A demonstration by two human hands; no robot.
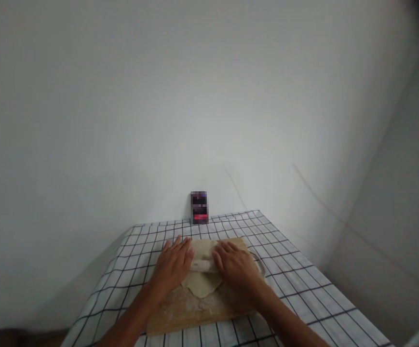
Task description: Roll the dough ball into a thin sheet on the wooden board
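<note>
A wooden board (pixel 180 315) lies on a table covered with a white cloth (pixel 296 284) crossed by dark lines. On the board, over its middle and far part, is a thin, pale sheet of dough (pixel 202 285); its near edge narrows to a rounded tip, leaving the near part of the board bare apart from some whitish, floury patches. Crosswise over the dough on the board runs a pale rolling pin (pixel 202 266), only its middle showing between the hands.

The left hand (pixel 174 262) is over the left side of the board and the right hand (pixel 237 264) over its right side, both palm down on the pin. They are well apart from each other, with the fingers extended forward rather than clamped around it; whether the thumbs press on the pin or the dough I cannot tell.

Just beside the board's right edge shows a round, thin rim (pixel 261 265), partly hidden by the right hand. Beyond the board's far edge, a dark upright object (pixel 199 207), blurred into blocks, stands against the white wall (pixel 209 106).
</note>
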